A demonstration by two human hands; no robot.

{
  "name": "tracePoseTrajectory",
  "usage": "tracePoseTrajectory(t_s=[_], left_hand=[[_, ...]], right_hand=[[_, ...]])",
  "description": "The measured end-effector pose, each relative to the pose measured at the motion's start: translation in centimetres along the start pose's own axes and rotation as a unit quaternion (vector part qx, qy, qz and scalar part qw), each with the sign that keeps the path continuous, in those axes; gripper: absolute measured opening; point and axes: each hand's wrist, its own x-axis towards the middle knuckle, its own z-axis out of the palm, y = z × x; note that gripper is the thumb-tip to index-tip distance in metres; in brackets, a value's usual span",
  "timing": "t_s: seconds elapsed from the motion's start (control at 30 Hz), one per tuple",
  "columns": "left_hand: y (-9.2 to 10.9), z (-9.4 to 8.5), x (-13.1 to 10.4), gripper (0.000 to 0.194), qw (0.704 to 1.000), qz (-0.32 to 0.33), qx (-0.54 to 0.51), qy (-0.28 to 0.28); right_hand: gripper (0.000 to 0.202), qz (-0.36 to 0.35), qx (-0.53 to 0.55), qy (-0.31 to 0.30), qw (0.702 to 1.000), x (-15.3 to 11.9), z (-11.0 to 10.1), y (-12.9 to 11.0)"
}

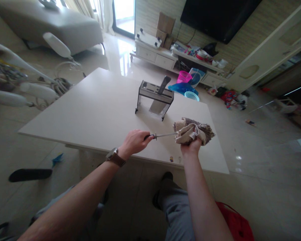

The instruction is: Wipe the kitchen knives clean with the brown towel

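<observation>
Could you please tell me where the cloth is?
In the head view, the cloth is in the right hand, over the right part of the white table.

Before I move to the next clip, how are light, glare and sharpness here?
Head view: daylight enters by the glass door, glaring on the glossy floor; head view: the legs are dim; head view: wide-angle stretch towards the edges; head view: thin rod and cloth distinguishable, fine detail soft.
</observation>
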Motion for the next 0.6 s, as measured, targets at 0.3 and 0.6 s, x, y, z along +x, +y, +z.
tracePoseTrajectory(t_s=[0.3, 0.6], left_hand=[[-0.5, -0.1, 0.2, 0.047, 0.989, -0.08, -0.113, 0.051], [0.1, 2.3, 1.3, 0.052, 0.826, -0.154, -0.54, -0.056]], right_hand=[[0.031, -0.041, -0.007, 0.067, 0.997, 0.1, -0.3, -1.1], [0.027, 0.029, -0.058, -0.035, 0.997, -3.4, 3.2, 2.7]])
